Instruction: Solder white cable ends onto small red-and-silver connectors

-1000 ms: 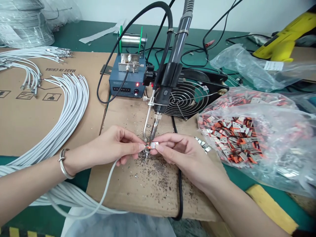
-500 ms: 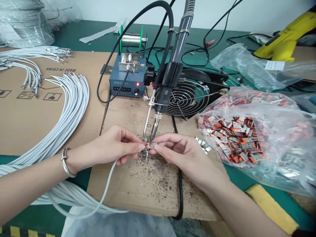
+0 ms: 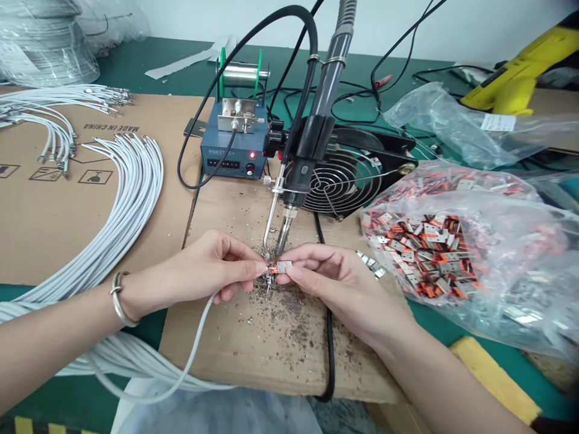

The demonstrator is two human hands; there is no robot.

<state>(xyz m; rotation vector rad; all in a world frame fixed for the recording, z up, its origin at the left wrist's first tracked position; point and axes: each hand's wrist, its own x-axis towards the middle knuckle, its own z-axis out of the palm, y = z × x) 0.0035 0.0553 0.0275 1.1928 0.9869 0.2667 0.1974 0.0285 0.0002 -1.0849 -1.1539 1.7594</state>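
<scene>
My left hand [image 3: 228,265] pinches the end of a white cable [image 3: 199,328], whose length curves down and left. Between thumb and fingers, my right hand [image 3: 330,277] grips a small USB connector [image 3: 284,267] with a metal shell and an orange part. Cable end and connector meet just under the tip of a soldering iron [image 3: 283,234], fixed in a stand. Beside the iron a thin metal solder feed tube [image 3: 270,226] comes down. The exact contact at the joint is too small to make out.
A blue solder feeder [image 3: 233,147] with a solder spool [image 3: 239,72] stands behind, next to a black fan [image 3: 339,181]. Plastic bags of orange connectors [image 3: 429,253] lie right. Bundled white cables [image 3: 136,199] lie left. Solder bits litter the cardboard [image 3: 226,355].
The connector has shifted slightly to the right, and more of its metal shell shows. Both hands keep their grip; the view has moved a little.
</scene>
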